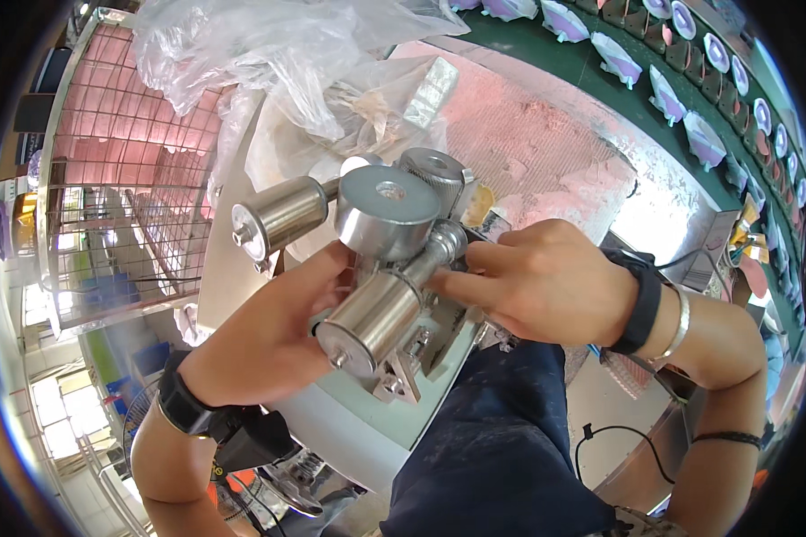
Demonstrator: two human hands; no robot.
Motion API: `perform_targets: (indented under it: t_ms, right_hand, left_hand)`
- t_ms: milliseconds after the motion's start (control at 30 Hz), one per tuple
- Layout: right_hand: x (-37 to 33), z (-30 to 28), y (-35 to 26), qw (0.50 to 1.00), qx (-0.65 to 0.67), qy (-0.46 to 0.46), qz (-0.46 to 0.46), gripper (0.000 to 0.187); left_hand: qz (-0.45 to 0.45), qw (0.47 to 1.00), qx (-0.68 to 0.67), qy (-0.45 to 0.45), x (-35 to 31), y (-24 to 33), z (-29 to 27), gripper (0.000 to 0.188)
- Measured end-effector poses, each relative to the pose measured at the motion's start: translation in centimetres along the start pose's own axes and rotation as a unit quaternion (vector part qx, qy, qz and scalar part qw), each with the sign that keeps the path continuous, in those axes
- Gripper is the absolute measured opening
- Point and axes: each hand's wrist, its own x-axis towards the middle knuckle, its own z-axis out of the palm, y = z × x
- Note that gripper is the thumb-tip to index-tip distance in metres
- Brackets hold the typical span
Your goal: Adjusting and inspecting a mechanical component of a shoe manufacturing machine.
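A small bench machine with shiny metal parts stands in the middle. A wide steel roller [388, 210] sits on top, with a knurled wheel [432, 170] behind it. One metal cylinder [282, 219] sticks out to the left and another cylinder [372, 322] toward me. My left hand [282, 327] reaches in between these two cylinders; its fingertips are mostly hidden by the machine. On the other side, my right hand [546, 282] is closed, with curled fingers against the machine beside the ringed metal collar [446, 242]. Whatever those fingers hold is hidden.
Clear plastic bags [287, 58] lie behind the machine, near a pink-stained board [528, 152]. A wire rack [134, 170] stands at left. Along the far right, a green conveyor [591, 67] carries several purple-and-white shoe parts. A black cable [631, 430] hangs at lower right.
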Motion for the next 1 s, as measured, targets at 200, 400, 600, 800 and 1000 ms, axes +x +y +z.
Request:
perform_targets:
  t_ms: [200,400,600,800,1000]
  right_hand:
    - [1.6,0.1,-0.7,0.995,0.009,-0.102,0.011,0.046]
    - [1.2,-1.6,-1.4,0.986,-0.127,-0.107,-0.01,0.05]
    - [-0.4,-6.1,-0.7,0.972,-0.213,-0.094,-0.015,0.042]
    - [-1.2,-5.0,-1.4,0.998,-0.032,-0.062,-0.003,0.052]
    - [0.4,-1.9,0.0,0.988,-0.024,-0.15,-0.013,0.06]
  left_hand:
    - [0.029,0.999,0.042,0.001,0.0,0.0,0.3,0.047]
    - [-0.032,0.993,0.11,-0.01,-0.1,0.8,-0.2,0.06]
    - [-0.041,0.997,0.068,-0.007,-0.2,1.1,-0.2,0.07]
    - [-0.066,0.996,0.05,-0.021,-0.2,1.2,-0.2,0.065]
    - [-0.037,0.999,-0.021,0.005,0.0,0.7,0.5,0.055]
